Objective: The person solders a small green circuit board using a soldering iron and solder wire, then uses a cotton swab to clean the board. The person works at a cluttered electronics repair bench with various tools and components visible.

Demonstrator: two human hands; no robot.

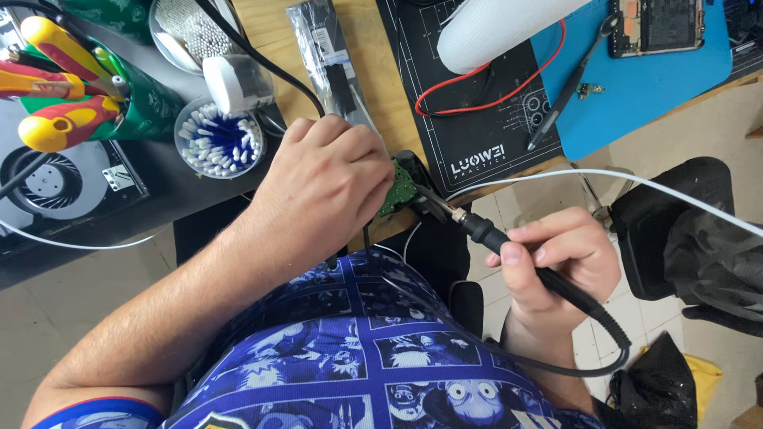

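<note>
- head view, centre: left hand [322, 191] clenched over a small green circuit board [397, 189] at the near edge of the wooden bench [270, 24]; fingers wrapped down around the board, only its right end shows.
- right hand [560, 266] grasps the black handle of a soldering iron [509, 246] in a pen grip, thumb and forefinger pinched near the front; its cord loops down behind the wrist.
- iron tip points left and up, meeting the exposed end of the green board beside a small dark part; cannot tell which pad or pin it touches, the spot is too small.
- step in hand, as judged: heating or reworking a joint on the board, held off the bench edge over the lap.
- next move calls for a steady tip on one joint, board held firm, left fingertips kept clear of the hot end, which sits just beside them.
- around the hands: black work mat [469, 135] and blue mat [636, 79] beyond the board, a red wire [485, 103] looping across the black one, tweezers [568, 83] lying over both.
- an opened phone [656, 24] rests on the blue mat at the far edge.
- to the left: tub of cotton swabs [218, 139], green cup of red-and-yellow-handled tools [87, 87], a cooling fan [60, 187] on the dark surface.
- white cable [620, 179] runs across to the right, above the right hand.
</note>
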